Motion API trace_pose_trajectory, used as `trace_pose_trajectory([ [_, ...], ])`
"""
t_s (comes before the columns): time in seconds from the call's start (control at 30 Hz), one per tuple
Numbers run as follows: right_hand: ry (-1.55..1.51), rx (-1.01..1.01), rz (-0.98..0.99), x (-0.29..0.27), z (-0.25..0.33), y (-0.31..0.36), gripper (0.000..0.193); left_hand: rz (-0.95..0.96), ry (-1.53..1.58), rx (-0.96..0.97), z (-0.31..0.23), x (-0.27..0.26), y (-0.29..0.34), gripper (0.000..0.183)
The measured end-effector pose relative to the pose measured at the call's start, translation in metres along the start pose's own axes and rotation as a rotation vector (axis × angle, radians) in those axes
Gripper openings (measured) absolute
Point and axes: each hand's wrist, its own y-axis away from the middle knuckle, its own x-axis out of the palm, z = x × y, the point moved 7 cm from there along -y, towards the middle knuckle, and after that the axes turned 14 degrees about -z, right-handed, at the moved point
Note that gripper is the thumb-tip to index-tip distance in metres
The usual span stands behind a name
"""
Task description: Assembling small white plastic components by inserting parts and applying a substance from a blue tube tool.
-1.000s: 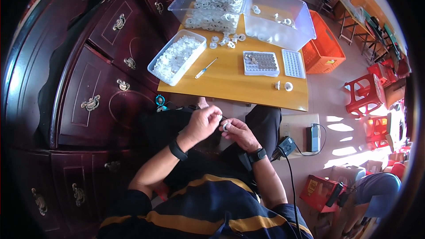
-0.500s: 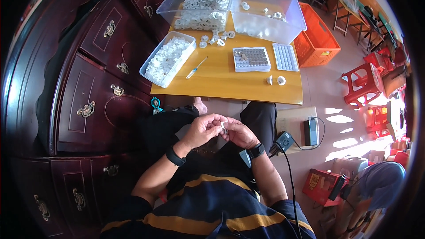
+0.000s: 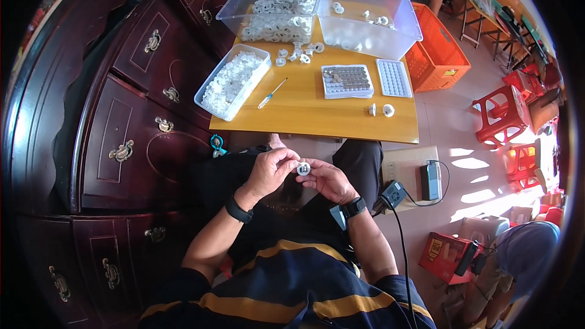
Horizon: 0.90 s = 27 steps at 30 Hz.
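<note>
Above my lap, my right hand (image 3: 330,183) grips a small round white plastic part (image 3: 303,169) with a dark centre between thumb and fingers. The part's round face is turned up. Beside it, my left hand (image 3: 271,172) has thumb and forefinger pinched together near the part's edge; whatever lies between those fingertips is too small to make out. On the yellow table (image 3: 304,123) ahead, a slim screwdriver (image 3: 272,93) lies at an angle. Two similar white parts (image 3: 388,110) sit near the table's right front corner.
A white tub of small translucent pieces (image 3: 231,85) stands at the left. Behind are two clear bins (image 3: 370,21) holding white parts. A compartment tray (image 3: 347,81) and an empty-looking one (image 3: 394,78) lie right. An orange crate (image 3: 439,55) and dark drawers (image 3: 122,152) flank the table.
The white part has turned so its round face shows. My left hand has shifted slightly away from my right fingers. A person's legs at the top right have moved further into view.
</note>
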Motion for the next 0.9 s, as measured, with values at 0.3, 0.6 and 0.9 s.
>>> trace_pose_trajectory([
  [0.3, 0.063, -0.032, -0.042, -0.006, -0.009, -0.006, 0.032, 0.027, -0.18, 0.158, -0.003, 0.006, -0.001, 0.008],
  [0.6, 0.103, -0.065, -0.041, -0.007, -0.008, -0.006, 0.033, -0.023, -0.099, -0.032, 0.005, 0.007, 0.005, 0.005],
  [0.9, 0.122, -0.093, -0.025, -0.006, -0.005, -0.002, 0.033, -0.031, -0.038, -0.025, 0.013, 0.008, 0.001, 0.013],
])
